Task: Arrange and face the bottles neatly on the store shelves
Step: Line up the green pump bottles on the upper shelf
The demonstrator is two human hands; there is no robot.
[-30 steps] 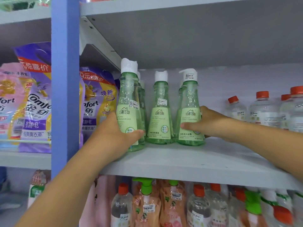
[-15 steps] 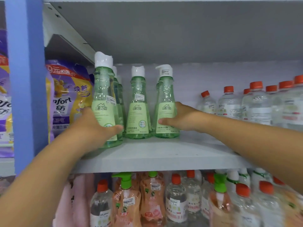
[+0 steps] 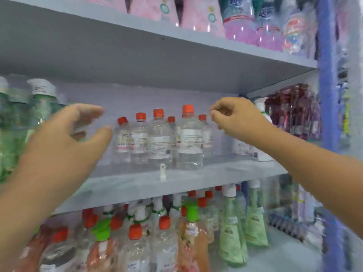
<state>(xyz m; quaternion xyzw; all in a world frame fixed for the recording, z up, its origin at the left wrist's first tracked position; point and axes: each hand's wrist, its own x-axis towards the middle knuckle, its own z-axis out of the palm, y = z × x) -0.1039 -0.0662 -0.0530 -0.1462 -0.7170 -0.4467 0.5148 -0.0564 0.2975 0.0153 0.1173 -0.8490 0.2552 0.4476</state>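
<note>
Several clear bottles with red caps (image 3: 189, 138) stand in a loose cluster on the grey middle shelf (image 3: 137, 185). My left hand (image 3: 66, 138) hovers open just left of them, fingers spread, holding nothing. My right hand (image 3: 235, 118) is raised at the cluster's right side, fingers curled loosely and empty, close to the rearmost red cap. Green pump bottles (image 3: 23, 122) with white tops stand blurred at the far left, behind my left hand. A white bottle (image 3: 261, 134) is partly hidden behind my right wrist.
A small white clip (image 3: 162, 172) lies on the shelf in front of the clear bottles. The lower shelf holds red-capped, orange and green bottles (image 3: 231, 232). Pink packs (image 3: 149, 8) fill the upper shelf. A blue upright post (image 3: 328, 95) and dark hanging packets (image 3: 294, 112) are at right.
Both hands let go of the green pump bottles and moved right to the clear red-capped bottles. The view swung right; the green bottles now sit at the left edge.
</note>
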